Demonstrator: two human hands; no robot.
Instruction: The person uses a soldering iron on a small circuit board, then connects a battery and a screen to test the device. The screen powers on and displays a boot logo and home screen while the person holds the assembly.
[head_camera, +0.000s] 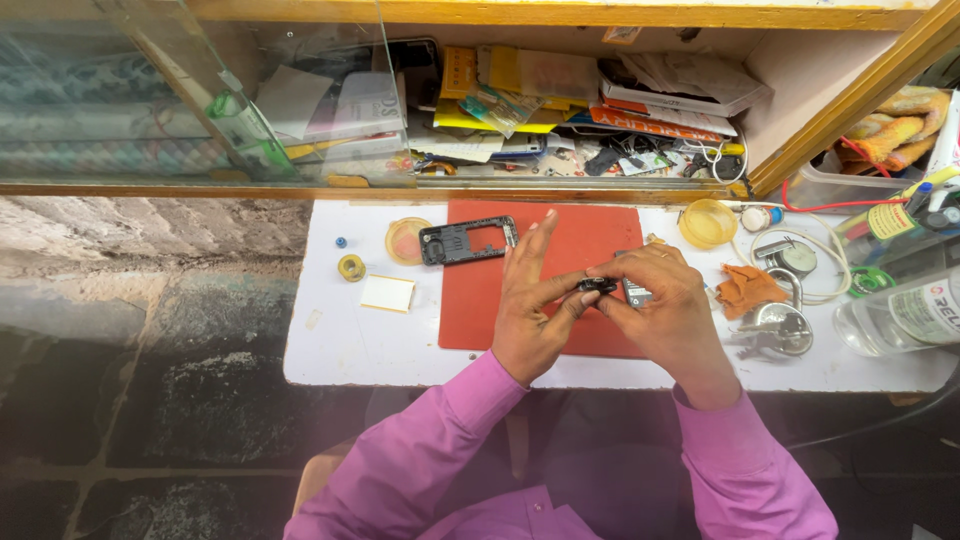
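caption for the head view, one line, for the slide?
Both hands, left hand and right hand, pinch a small black part above a red mat, phone frame alongside.

White worktable (340, 350) against a glass-fronted wooden cabinet (560, 14), above dark stone floor (150, 400).

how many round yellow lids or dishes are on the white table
2. One yellow dish lies left of the red mat, beside the black phone frame. The other yellow dish lies right of the mat. Clutter may hide more.
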